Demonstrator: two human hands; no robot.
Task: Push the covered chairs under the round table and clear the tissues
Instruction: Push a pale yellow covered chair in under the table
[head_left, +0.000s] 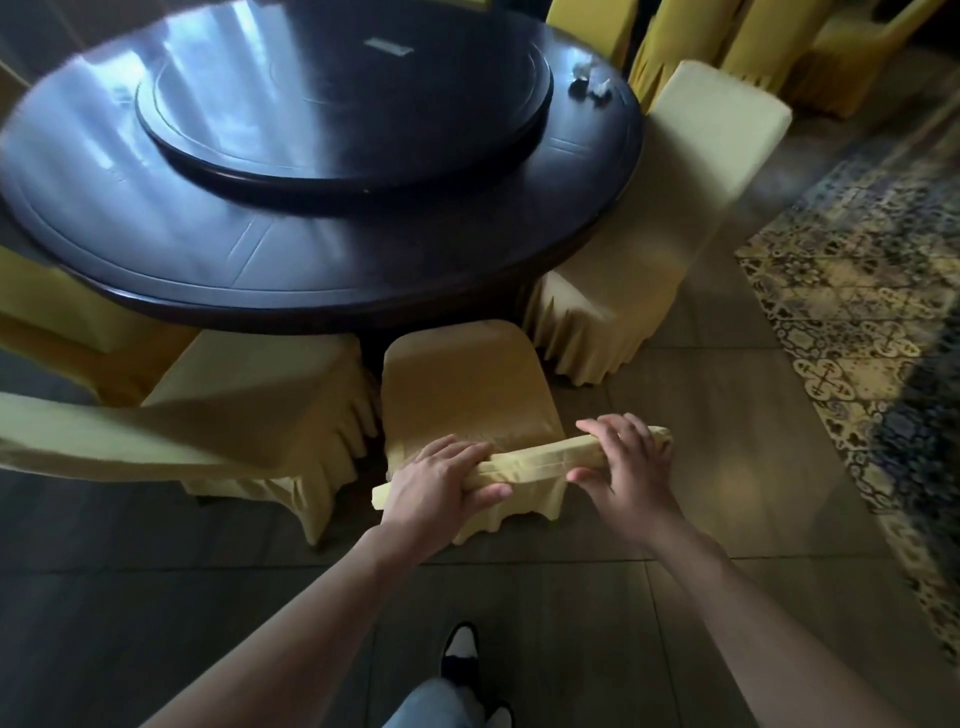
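Gripping the top of the backrest of the nearest covered chair, the left hand and right hand both curl closed over its yellow cover, at six o'clock from the round table. Crumpled tissues lie near the table's rim at about two o'clock, beside the raised turntable. Other covered chairs stand at about four and eight o'clock.

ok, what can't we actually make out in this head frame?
- Small pale crumpled tissues at the far rim of the dark round wooden table: too small and blurred to count.
- Flat pale object on the raised turntable: blurred, unidentifiable.
- Legs of the yellow fabric-covered chair held by the left hand and right hand: hidden by the skirt.
- Table base: hidden by tabletop and chairs.
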